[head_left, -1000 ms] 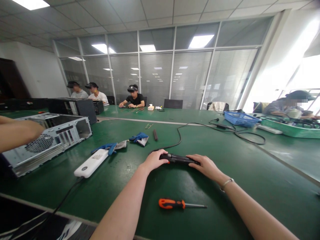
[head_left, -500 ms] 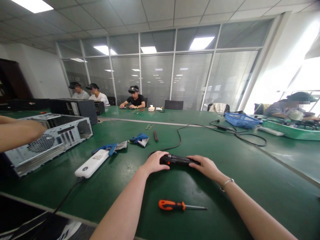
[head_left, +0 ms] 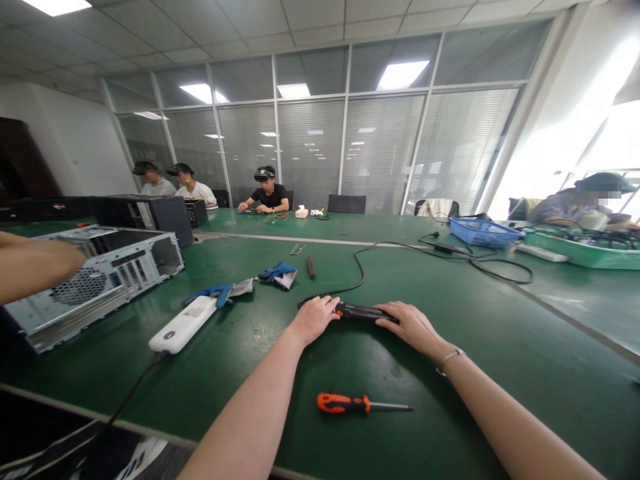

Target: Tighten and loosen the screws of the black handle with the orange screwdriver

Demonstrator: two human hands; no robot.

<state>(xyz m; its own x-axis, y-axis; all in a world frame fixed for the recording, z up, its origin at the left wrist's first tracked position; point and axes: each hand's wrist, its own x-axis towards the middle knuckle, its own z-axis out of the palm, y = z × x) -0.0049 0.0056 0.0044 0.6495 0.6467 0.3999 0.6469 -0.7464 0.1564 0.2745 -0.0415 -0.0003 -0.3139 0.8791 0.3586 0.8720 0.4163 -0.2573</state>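
Note:
A long black corded tool (head_left: 361,312) with a small orange part lies across the green table in front of me; its exact kind I cannot make out. My left hand (head_left: 316,319) is closed over its left end, where the black cord comes out. On its right end rests my right hand (head_left: 407,323), with the fingers together and curled over the top. Nearer to me, an orange and black screwdriver (head_left: 344,403) lies on the table with its shaft pointing right.
An open metal computer case (head_left: 125,267) stands at left, with another person's arm (head_left: 37,265) over it. A white power strip (head_left: 184,327), blue-grey gloves (head_left: 279,275) and a dark bar (head_left: 311,267) lie nearby. A blue basket (head_left: 485,235) and green basket (head_left: 585,252) stand at right.
The tool's left end has shifted slightly away from me under my left hand, whose fingers now lie more over its top. The screwdriver has not moved.

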